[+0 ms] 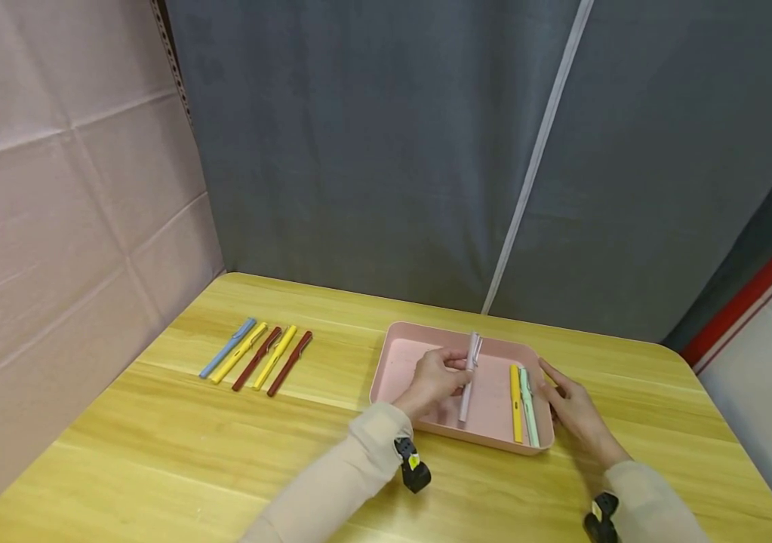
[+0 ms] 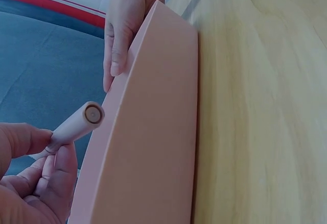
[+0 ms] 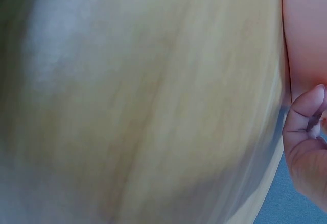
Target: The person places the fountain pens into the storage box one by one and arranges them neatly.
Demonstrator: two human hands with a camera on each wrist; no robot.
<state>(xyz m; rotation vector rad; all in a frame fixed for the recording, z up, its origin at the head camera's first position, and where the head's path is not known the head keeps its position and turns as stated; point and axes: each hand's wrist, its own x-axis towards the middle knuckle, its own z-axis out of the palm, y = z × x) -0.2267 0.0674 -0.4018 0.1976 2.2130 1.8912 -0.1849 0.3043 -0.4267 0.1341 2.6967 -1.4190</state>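
Between thumb and fingers, my left hand [image 1: 432,383] pinches a pale lilac pen [image 1: 466,400] above the pink tray [image 1: 402,362]. The left wrist view shows this pen [image 2: 76,125] with its round end facing the camera. Inside the tray, at its right side, a yellow pen [image 1: 516,407] and a mint green pen [image 1: 530,411] lie side by side. My right hand [image 1: 579,411] rests against the tray's right edge, fingers extended. In the right wrist view, only part of that hand [image 3: 309,152] shows, beside the tray wall.
Left of the tray, a blue pen [image 1: 228,348], two yellow pens and two dark red pens [image 1: 290,363] lie in a slanted row on the wooden table [image 1: 189,452]. A grey curtain [image 1: 358,151] hangs behind the table; a pale cloth wall [image 1: 73,226] stands at the left.
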